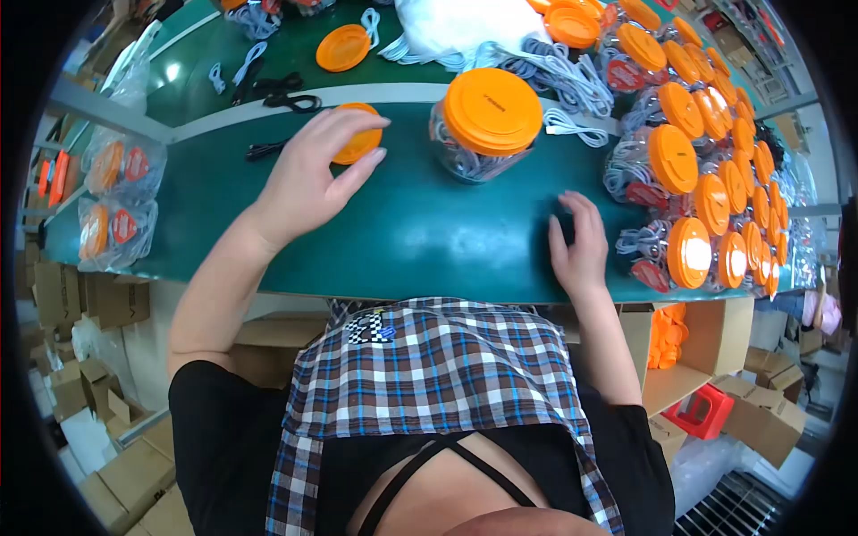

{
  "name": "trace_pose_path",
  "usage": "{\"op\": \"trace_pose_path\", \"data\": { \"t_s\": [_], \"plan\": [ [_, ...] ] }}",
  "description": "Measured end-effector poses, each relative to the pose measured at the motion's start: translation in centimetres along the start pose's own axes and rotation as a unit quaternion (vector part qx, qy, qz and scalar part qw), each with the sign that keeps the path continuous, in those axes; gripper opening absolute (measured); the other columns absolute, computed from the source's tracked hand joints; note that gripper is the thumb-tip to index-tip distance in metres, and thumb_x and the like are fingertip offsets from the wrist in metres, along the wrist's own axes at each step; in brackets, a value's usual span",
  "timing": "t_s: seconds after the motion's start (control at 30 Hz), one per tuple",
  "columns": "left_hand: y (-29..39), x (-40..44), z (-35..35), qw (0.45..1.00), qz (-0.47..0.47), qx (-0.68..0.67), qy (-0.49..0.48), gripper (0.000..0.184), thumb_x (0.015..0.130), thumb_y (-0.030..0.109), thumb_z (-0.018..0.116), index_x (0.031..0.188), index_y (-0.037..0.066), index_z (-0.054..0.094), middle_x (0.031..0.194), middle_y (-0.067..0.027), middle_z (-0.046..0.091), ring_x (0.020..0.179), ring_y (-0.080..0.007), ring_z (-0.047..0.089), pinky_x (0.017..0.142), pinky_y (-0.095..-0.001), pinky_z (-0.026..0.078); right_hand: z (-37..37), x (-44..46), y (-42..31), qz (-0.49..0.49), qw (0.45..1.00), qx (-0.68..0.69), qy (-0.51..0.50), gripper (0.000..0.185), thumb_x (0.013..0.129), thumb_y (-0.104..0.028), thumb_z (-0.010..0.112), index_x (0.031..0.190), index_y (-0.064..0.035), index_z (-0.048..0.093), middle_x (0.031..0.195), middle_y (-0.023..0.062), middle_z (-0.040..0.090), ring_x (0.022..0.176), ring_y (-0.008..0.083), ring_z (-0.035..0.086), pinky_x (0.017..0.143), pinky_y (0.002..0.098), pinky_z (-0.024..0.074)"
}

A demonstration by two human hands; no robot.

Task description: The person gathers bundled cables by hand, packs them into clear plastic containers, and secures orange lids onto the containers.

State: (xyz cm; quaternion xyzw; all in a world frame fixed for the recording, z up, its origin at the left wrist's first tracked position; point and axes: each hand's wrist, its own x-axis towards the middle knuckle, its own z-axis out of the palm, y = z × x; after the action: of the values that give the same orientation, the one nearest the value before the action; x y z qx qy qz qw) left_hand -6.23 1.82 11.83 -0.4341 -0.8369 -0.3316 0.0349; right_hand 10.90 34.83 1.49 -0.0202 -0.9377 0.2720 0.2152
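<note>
Near an orange lid (361, 141) lying on the green table, my left hand (313, 170) has its thumb and fingers apart; the fingers cover part of the lid, and whether they touch it I cannot tell. A clear jar with an orange lid (492, 112) and coiled cables inside stands upright between my hands. My right hand (579, 246) rests on the table to the right of the jar, empty, with its fingers spread. A white cable (576, 128) lies just behind the jar on the right.
Many orange-lidded jars (672, 159) crowd the table's right side. Cable bundles (563, 76) and a white bag (474, 27) lie at the back. Black cables (284, 92) and another lid (343, 48) are back left. Bagged jars (119, 228) sit at the left edge.
</note>
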Motion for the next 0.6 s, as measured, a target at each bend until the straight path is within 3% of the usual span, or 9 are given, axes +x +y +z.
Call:
{"op": "trace_pose_path", "data": {
  "t_s": [0.1, 0.23, 0.3, 0.4, 0.6],
  "plan": [
    [-5.3, -4.4, 1.7, 0.981, 0.009, 0.191, 0.011, 0.057, 0.087, 0.025, 0.074, 0.137, 0.007, 0.055, 0.149, -0.0135, 0.047, 0.137, -0.0329, 0.044, 0.113, -0.0443, 0.036, -0.1, -2.6, 0.5, -0.029, 0.993, -0.094, -0.066, 0.045, 0.087, -0.011, 0.067, 0.129, -0.0007, 0.055, 0.144, 0.0174, 0.051, 0.132, 0.0358, 0.049, 0.111, 0.0454, 0.0372],
    [-8.9, -4.9, 3.3, 0.977, -0.038, 0.209, -0.036, 0.068, 0.083, 0.032, 0.077, 0.142, 0.010, 0.050, 0.156, -0.0153, 0.035, 0.143, -0.0384, 0.034, 0.117, -0.0481, 0.031, -0.1, -1.9, -0.1, -0.047, 0.985, -0.117, -0.120, 0.052, 0.088, -0.015, 0.067, 0.135, 0.0005, 0.050, 0.150, 0.0189, 0.044, 0.139, 0.0369, 0.043, 0.114, 0.0489, 0.0329],
    [-9.8, -3.4, 4.4, 0.974, -0.049, 0.213, -0.056, 0.072, 0.082, 0.032, 0.078, 0.144, 0.010, 0.049, 0.157, -0.0157, 0.033, 0.144, -0.0391, 0.032, 0.118, -0.0480, 0.031, -0.2, -2.3, -0.1, -0.044, 0.982, -0.130, -0.129, 0.054, 0.088, -0.017, 0.067, 0.136, 0.0002, 0.050, 0.150, 0.0192, 0.044, 0.140, 0.0368, 0.042, 0.115, 0.0501, 0.0316],
    [-11.8, -0.9, 5.4, 0.971, 0.009, 0.224, -0.083, 0.072, 0.079, 0.031, 0.079, 0.143, 0.013, 0.050, 0.157, -0.0154, 0.034, 0.144, -0.0389, 0.033, 0.118, -0.0470, 0.032, 0.3, -1.7, 0.2, -0.025, 0.981, -0.135, -0.137, 0.056, 0.087, -0.019, 0.067, 0.137, -0.0001, 0.049, 0.150, 0.0194, 0.044, 0.140, 0.0366, 0.042, 0.116, 0.0512, 0.0303],
    [-11.6, -1.0, 5.6, 0.987, 0.039, 0.137, -0.077, 0.072, 0.074, 0.028, 0.081, 0.139, 0.015, 0.053, 0.156, -0.0155, 0.036, 0.140, -0.0389, 0.036, 0.113, -0.0460, 0.037, -0.3, -1.4, 0.5, -0.009, 0.978, -0.126, -0.166, 0.057, 0.087, -0.021, 0.067, 0.137, 0.0002, 0.049, 0.151, 0.0196, 0.043, 0.142, 0.0364, 0.040, 0.118, 0.0521, 0.0286]
  ]
}}
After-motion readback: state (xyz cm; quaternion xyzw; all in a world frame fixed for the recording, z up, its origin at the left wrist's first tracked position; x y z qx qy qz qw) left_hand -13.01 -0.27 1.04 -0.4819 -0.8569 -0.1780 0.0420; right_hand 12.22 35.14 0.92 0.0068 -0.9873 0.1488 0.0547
